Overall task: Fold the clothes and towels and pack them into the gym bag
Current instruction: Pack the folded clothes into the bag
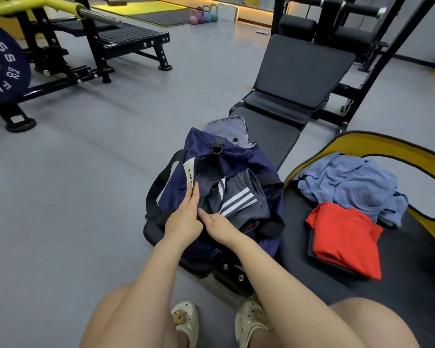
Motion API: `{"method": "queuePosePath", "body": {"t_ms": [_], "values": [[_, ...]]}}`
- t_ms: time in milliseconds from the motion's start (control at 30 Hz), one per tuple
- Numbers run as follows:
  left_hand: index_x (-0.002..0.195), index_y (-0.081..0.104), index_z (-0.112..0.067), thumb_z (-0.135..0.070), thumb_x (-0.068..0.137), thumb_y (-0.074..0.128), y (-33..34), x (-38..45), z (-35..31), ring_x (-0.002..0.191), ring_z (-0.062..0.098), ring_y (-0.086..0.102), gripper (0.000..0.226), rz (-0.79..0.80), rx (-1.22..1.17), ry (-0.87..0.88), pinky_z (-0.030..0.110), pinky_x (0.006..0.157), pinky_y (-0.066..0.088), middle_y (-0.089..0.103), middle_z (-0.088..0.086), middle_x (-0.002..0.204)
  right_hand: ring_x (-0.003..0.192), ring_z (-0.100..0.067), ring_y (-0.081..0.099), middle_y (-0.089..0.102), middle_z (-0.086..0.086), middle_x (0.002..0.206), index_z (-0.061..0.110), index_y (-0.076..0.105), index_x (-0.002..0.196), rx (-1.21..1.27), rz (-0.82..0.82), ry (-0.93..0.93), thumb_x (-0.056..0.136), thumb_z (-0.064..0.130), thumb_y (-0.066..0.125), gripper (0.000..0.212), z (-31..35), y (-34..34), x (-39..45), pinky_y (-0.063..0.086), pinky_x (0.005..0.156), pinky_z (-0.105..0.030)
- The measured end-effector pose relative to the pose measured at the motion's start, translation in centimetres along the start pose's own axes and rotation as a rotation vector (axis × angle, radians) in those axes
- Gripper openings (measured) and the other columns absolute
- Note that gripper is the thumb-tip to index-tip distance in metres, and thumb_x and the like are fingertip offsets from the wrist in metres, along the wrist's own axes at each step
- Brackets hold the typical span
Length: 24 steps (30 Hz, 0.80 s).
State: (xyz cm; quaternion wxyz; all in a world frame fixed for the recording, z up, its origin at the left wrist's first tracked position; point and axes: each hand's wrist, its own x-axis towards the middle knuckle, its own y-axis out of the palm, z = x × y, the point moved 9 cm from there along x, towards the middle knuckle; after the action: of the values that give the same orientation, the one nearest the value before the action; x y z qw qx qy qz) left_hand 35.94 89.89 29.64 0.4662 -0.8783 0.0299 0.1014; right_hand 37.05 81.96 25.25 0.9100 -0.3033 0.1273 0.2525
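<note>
A navy gym bag [259, 159] with black straps lies open on the near end of a black bench. Folded grey shorts with white stripes [239, 199] sit inside its opening. My left hand [186, 212] rests flat on the bag's left rim, fingers straight and pointing away from me. My right hand [217, 226] lies just beside it at the near edge of the opening, fingers loosely apart and touching the shorts' edge; neither hand grips anything. To the right, on a black pad, a folded red shirt [344, 237] lies on a dark garment, with a crumpled blue towel [349, 182] behind it.
The black bench [299, 71] runs away from me behind the bag. A yellow-edged pad [377, 141] curves around the clothes at right. A weight plate and rack [8, 64] stand at far left. Grey floor [86, 172] spreads to the left. My knees and shoes fill the bottom.
</note>
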Motion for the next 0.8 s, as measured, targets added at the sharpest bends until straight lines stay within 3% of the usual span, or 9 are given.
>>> {"method": "queuePosePath", "body": {"t_ms": [67, 167, 200, 267, 367, 467, 567, 700, 800], "values": [[0.151, -0.008, -0.03, 0.008, 0.082, 0.041, 0.2, 0.1, -0.1, 0.092, 0.02, 0.046, 0.093, 0.0, 0.048, 0.028, 0.023, 0.053, 0.036, -0.015, -0.018, 0.157, 0.076, -0.014, 0.055, 0.064, -0.001, 0.079, 0.019, 0.064, 0.072, -0.011, -0.148, -0.123, 0.1, 0.033, 0.045, 0.037, 0.5, -2.5, -1.1, 0.041, 0.074, -0.031], [0.152, -0.003, -0.03, -0.008, 0.089, 0.045, -0.2, -0.2, 0.1, 0.14, 0.026, 0.023, 0.082, -0.068, 0.217, 0.0, 0.029, 0.073, 0.048, -0.016, -0.01, 0.158, 0.089, -0.011, 0.061, 0.07, 0.0, 0.095, 0.01, 0.072, 0.097, 0.085, -0.614, -0.191, 0.094, 0.019, 0.058, 0.017, -2.0, -8.9, -3.9, 0.045, 0.083, -0.025], [0.152, 0.006, -0.026, -0.015, 0.09, 0.049, -1.1, -0.3, -0.5, 0.144, 0.028, 0.016, 0.076, -0.188, 0.313, 0.05, 0.033, 0.083, 0.048, -0.01, -0.003, 0.16, 0.093, -0.011, 0.061, 0.069, 0.001, 0.099, 0.01, 0.07, 0.103, 0.115, -0.756, -0.159, 0.094, 0.017, 0.058, 0.017, -3.6, -10.8, -4.9, 0.045, 0.085, -0.024], [0.146, 0.034, -0.014, -0.021, 0.086, 0.061, -2.4, -1.0, -3.2, 0.139, 0.033, 0.03, 0.067, -0.409, 0.355, 0.208, 0.041, 0.093, 0.046, 0.017, 0.011, 0.158, 0.098, -0.017, 0.06, 0.065, -0.004, 0.107, 0.009, 0.064, 0.112, 0.121, -0.883, -0.031, 0.095, 0.013, 0.054, 0.02, -7.0, -13.2, -6.0, 0.042, 0.084, -0.024], [0.15, 0.021, -0.01, -0.034, 0.094, 0.054, 0.3, -0.4, -6.0, 0.141, 0.028, 0.026, 0.069, -0.304, 0.254, 0.326, 0.036, 0.111, 0.029, 0.016, 0.009, 0.158, 0.102, -0.023, 0.059, 0.062, -0.009, 0.111, 0.006, 0.058, 0.119, 0.078, -0.787, 0.149, 0.094, 0.008, 0.051, 0.026, -10.7, -13.7, -5.3, 0.04, 0.082, -0.026], [0.151, -0.009, -0.015, -0.065, 0.086, 0.047, 4.7, 2.3, -5.3, 0.146, 0.027, 0.006, 0.1, -0.003, 0.161, 0.136, 0.036, 0.117, 0.011, -0.004, 0.011, 0.159, 0.098, -0.022, 0.06, 0.064, -0.006, 0.102, 0.006, 0.059, 0.116, 0.046, -0.669, 0.203, 0.095, 0.02, 0.055, 0.025, -11.8, -12.7, -4.5, 0.04, 0.077, -0.026], [0.147, -0.023, -0.028, -0.08, 0.069, 0.051, 6.9, 4.3, -5.5, 0.146, 0.035, -0.005, 0.119, 0.07, 0.182, 0.093, 0.05, 0.116, 0.007, -0.017, 0.013, 0.157, 0.099, -0.02, 0.059, 0.065, -0.006, 0.107, 0.011, 0.061, 0.117, 0.009, -0.618, 0.19, 0.096, 0.026, 0.053, 0.027, -11.9, -12.2, -4.0, 0.04, 0.078, -0.025], [0.144, -0.024, -0.039, -0.078, 0.068, 0.056, 8.6, 5.8, -7.3, 0.143, 0.032, -0.021, 0.117, 0.07, 0.239, 0.206, 0.06, 0.112, 0.002, -0.029, 0.0, 0.155, 0.106, -0.01, 0.054, 0.059, 0.004, 0.114, 0.019, 0.06, 0.125, 0.046, -0.583, 0.084, 0.098, 0.021, 0.049, 0.029, -11.2, -12.4, -3.7, 0.038, 0.087, -0.02], [0.148, -0.015, -0.038, -0.073, 0.077, 0.052, 9.7, 6.5, -8.3, 0.144, 0.025, -0.022, 0.103, 0.069, 0.267, 0.268, 0.056, 0.114, 0.0, -0.023, -0.002, 0.157, 0.107, -0.008, 0.053, 0.058, 0.008, 0.111, 0.016, 0.063, 0.122, 0.116, -0.604, 0.032, 0.097, 0.011, 0.05, 0.029, -11.0, -13.1, -3.6, 0.038, 0.089, -0.018]]}}
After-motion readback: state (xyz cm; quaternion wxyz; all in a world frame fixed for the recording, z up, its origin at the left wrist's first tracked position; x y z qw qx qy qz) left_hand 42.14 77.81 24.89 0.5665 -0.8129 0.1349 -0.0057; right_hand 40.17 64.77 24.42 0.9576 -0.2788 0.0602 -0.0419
